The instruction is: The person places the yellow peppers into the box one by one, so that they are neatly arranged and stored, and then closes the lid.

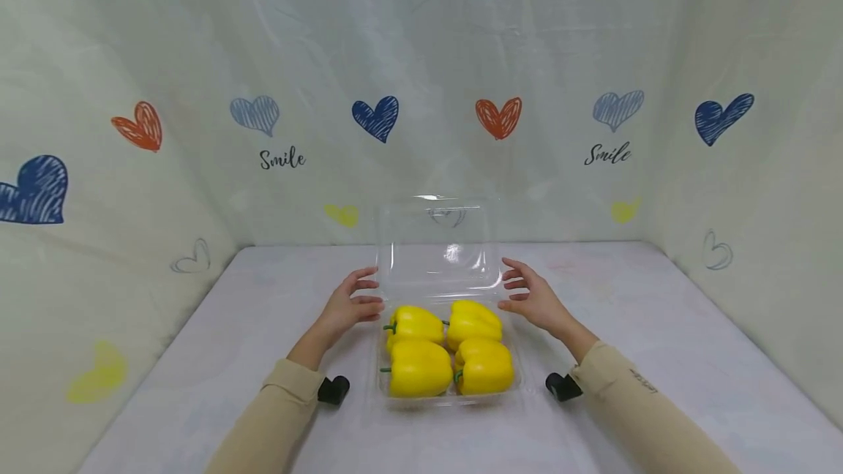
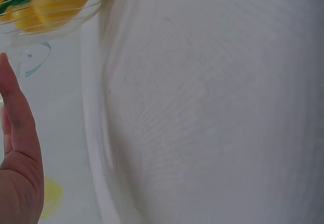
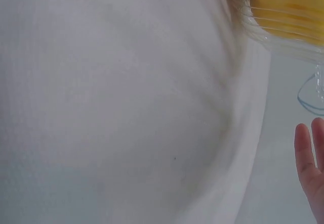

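A clear plastic clamshell box [image 1: 454, 401] stands on the table with its lid [image 1: 437, 262] raised at the back. Inside its base sit several yellow bell peppers [image 1: 420, 369] with green stems, in two rows. My left hand [image 1: 349, 301] is at the left side of the lid, fingers spread and fingertips right at its edge. On the opposite side my right hand [image 1: 533, 297] mirrors it, fingers extended toward the lid's right edge. Both wrist views show part of the box with yellow pepper behind its ribbed wall, and the fingers of each hand beyond it.
A white cloth covers the table [image 1: 296, 430]. Behind it hangs a pale curtain [image 1: 435, 42] printed with hearts and the word Smile, which also runs along both sides. A black wrist camera [image 1: 334, 390] sits at the left cuff and another black camera [image 1: 563, 386] at the right.
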`<state>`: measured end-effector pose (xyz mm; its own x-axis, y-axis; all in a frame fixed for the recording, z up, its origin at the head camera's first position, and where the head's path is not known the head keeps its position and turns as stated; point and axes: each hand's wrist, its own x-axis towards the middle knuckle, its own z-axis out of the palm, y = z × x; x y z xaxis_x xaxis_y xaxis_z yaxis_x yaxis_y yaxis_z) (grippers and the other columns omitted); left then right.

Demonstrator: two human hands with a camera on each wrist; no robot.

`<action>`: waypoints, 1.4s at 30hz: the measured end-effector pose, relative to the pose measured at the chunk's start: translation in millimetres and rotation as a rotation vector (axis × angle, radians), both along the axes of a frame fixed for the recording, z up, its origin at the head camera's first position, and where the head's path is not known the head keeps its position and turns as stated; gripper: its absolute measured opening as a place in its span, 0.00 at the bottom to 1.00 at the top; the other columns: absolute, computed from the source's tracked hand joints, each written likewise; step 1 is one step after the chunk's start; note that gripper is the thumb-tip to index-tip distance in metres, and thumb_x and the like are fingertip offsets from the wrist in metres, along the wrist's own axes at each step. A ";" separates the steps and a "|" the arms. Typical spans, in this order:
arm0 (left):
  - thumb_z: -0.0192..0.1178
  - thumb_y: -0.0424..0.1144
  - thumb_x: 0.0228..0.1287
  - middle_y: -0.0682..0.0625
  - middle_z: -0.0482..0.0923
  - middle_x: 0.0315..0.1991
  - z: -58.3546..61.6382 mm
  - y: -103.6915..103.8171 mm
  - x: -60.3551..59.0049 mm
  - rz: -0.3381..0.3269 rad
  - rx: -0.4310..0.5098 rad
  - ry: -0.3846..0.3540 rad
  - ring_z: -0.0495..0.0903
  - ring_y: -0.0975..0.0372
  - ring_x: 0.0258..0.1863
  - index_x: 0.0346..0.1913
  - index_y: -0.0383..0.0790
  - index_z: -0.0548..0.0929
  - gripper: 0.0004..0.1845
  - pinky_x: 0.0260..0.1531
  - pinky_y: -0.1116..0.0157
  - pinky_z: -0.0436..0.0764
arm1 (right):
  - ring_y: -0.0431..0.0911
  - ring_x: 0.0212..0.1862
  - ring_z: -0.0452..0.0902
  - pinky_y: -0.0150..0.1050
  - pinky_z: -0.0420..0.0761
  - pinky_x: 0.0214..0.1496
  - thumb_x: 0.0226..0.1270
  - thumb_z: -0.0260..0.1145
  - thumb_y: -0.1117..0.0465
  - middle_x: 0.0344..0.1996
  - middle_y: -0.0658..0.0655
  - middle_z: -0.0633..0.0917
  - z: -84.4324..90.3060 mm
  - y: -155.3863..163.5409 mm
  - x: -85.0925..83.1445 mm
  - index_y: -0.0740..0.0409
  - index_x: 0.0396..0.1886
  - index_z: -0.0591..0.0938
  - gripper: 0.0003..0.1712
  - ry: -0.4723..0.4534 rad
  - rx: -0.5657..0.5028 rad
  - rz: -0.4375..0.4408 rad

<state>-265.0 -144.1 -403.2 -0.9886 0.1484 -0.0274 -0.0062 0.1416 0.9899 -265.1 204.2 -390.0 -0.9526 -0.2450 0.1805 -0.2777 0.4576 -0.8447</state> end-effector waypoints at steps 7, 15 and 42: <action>0.63 0.24 0.56 0.35 0.64 0.58 -2.5 0.7 1.0 0.015 0.009 0.028 0.76 0.52 0.47 0.60 0.36 0.68 0.28 0.39 0.61 0.82 | 0.62 0.53 0.70 0.52 0.73 0.55 0.56 0.67 0.73 0.53 0.66 0.73 2.2 8.8 6.4 0.66 0.62 0.64 0.34 0.004 -0.033 0.021; 0.43 0.35 0.71 0.35 0.66 0.56 -2.7 -3.4 12.0 -0.007 0.102 -0.033 0.75 0.49 0.50 0.57 0.29 0.69 0.17 0.44 0.57 0.80 | 0.58 0.50 0.73 0.49 0.76 0.52 0.60 0.64 0.71 0.51 0.67 0.73 1.3 15.9 21.1 0.65 0.55 0.68 0.23 0.044 0.007 0.040; 0.57 0.38 0.63 0.45 0.78 0.39 7.9 -13.5 103.8 -0.222 -0.048 -0.250 0.79 0.58 0.31 0.67 0.29 0.58 0.32 0.34 0.61 0.82 | 0.43 0.36 0.71 0.32 0.75 0.37 0.66 0.55 0.68 0.35 0.57 0.75 -0.3 33.3 83.8 0.68 0.68 0.56 0.32 -0.180 0.068 0.389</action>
